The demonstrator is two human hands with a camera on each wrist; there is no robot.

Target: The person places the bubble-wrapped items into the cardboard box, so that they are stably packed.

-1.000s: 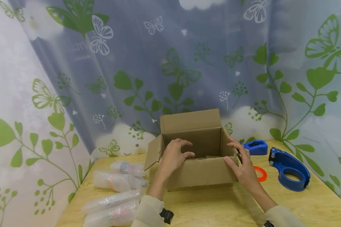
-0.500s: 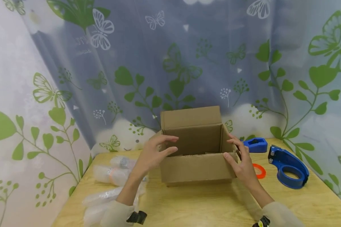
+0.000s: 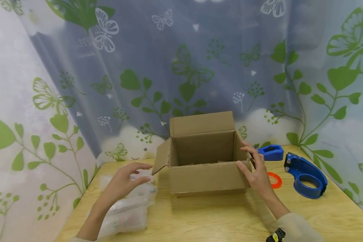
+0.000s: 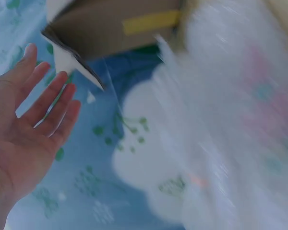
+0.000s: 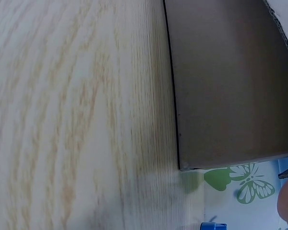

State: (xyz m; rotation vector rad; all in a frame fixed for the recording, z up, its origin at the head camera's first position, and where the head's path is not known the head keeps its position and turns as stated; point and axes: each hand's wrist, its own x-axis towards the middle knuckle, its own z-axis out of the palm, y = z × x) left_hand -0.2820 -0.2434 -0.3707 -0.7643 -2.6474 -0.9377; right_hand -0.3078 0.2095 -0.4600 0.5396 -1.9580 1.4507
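On the pale wood-grain bench [image 3: 199,220], I have a brown cardboard box [image 3: 208,179] sitting near the middle, mouth up, its back flap raised and its left flap sloping outward. My right hand [image 3: 257,176] has its grip clamped on the box's right front corner, thumb on the front wall and fingers along the right side. My left hand [image 3: 122,183] hangs near the tip of the left flap, its grip apart; the left wrist camera shows the palm bare and the fingers spread. Below that hand lie several clear bubble-wrapped packages [image 3: 125,218], blurred up close, with pink patches showing through the wrap. To the right of the box I see a small blue tape dispenser [image 3: 272,153], an orange-red tape roll [image 3: 279,180] lying flat, and a large blue tape dispenser with a round frame [image 3: 303,168].
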